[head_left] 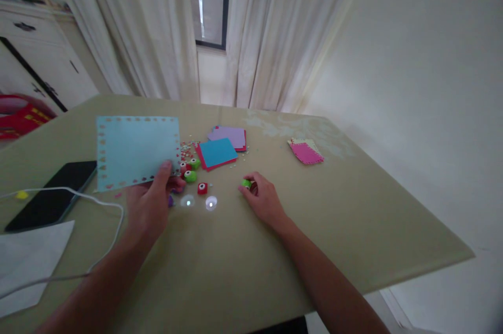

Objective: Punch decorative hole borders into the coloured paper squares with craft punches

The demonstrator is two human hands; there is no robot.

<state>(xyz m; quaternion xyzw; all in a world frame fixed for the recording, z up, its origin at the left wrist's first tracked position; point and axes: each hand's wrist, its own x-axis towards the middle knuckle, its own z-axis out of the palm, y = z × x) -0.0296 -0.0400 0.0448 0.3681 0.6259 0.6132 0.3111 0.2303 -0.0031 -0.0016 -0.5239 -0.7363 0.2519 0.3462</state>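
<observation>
The left hand (151,203) pinches the near right corner of a light blue sheet (135,149), thumb on top and fingers underneath, so it is clamped on the paper. The sheet has punched shapes running along all its edges and lies partly lifted over the table (353,229), at the left of the work area. The right hand (262,198) rests on the table with its fingers closed around a small green punch (246,183), which sits just at the fingertips.

To work the edge cleanly, the sheet seems best kept flat and taut at the held corner while the punch is slid squarely onto the border, lined up with the holes already there.

Between the hands lie a red punch (202,187), two more green punches (192,170) and scattered paper bits (188,148); what may be a purple piece sits under the left hand, too hidden to tell. Behind are a stack of coloured squares (218,153) and, well apart to the right, a pink sheet (305,152). A phone (55,195) and its white cable (98,200) lie close to the left forearm, and the cable could snag the sheet.
</observation>
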